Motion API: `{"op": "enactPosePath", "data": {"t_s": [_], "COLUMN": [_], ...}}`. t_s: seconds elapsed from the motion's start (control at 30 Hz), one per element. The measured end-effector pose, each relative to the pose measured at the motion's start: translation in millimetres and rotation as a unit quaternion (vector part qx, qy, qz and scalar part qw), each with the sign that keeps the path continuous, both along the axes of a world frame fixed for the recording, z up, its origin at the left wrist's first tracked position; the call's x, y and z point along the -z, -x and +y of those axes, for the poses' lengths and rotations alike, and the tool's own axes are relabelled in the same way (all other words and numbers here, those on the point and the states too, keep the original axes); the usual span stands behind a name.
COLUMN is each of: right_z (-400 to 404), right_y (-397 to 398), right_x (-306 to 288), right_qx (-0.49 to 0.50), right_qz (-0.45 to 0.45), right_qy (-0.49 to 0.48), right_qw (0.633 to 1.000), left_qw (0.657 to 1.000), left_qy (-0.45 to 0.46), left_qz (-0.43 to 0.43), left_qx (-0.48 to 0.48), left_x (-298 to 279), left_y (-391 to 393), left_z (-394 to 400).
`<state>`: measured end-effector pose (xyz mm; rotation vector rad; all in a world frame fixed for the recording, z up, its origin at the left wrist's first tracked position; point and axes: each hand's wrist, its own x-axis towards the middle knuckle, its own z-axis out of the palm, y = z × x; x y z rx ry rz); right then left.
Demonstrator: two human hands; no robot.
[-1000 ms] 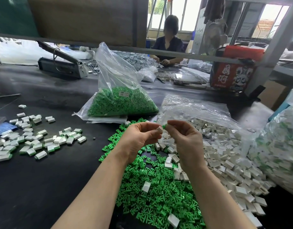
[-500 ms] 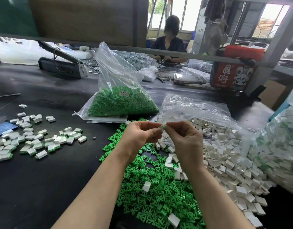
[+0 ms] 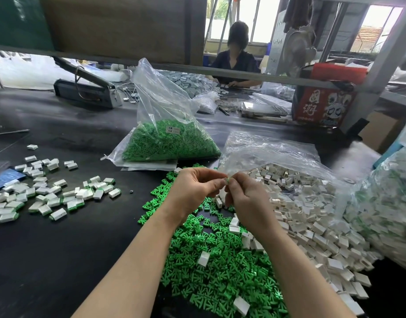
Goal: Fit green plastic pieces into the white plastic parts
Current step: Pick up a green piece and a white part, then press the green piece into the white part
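Observation:
Both hands meet above the black table. My left hand (image 3: 197, 187) pinches a small white plastic part (image 3: 224, 182) between thumb and fingers. My right hand (image 3: 248, 198) pinches a tiny green piece (image 3: 227, 179) pressed against that part's end. The hands hide most of both pieces. Below them lies a heap of loose green pieces (image 3: 211, 267) with a few white parts on it. To the right, a pile of white parts (image 3: 316, 216) spills from a clear bag.
A clear bag of green pieces (image 3: 167, 141) stands behind the hands. Several fitted white-and-green parts (image 3: 60, 193) lie scattered at the left. Another bag of parts (image 3: 390, 203) sits at the right edge. A person works across the table beyond a metal bar (image 3: 220, 71).
The hands have closed together a little, with the green piece now against the white part. Otherwise nothing has moved.

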<state>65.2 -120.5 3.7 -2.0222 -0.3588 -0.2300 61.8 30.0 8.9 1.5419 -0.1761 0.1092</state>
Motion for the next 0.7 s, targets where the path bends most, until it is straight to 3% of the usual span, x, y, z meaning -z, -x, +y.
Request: {"op": "enactPosePath", "data": {"t_s": [0.23,0.4,0.7], "right_z": [-0.1,-0.9,3.9], "right_y": [1.8,0.5,4.9], "right_x": [-0.1,-0.1,-3.2], "right_qx": [-0.023,-0.019,-0.018], "right_qz": [0.012,0.001,-0.001], "right_qy": [-0.096,-0.082,-0.108], "right_qw": [0.995,0.996,0.994], "left_qw": [0.993,0.994,0.994], "left_qy": [-0.079,0.001,-0.034], "left_qz": [0.057,0.063,0.019], "left_qx": [0.065,0.085,0.098], "left_x": [1.8,4.2,0.6], "left_y": [5.0,5.4,8.3], "left_z": [-5.8,-12.1,-11.5]}}
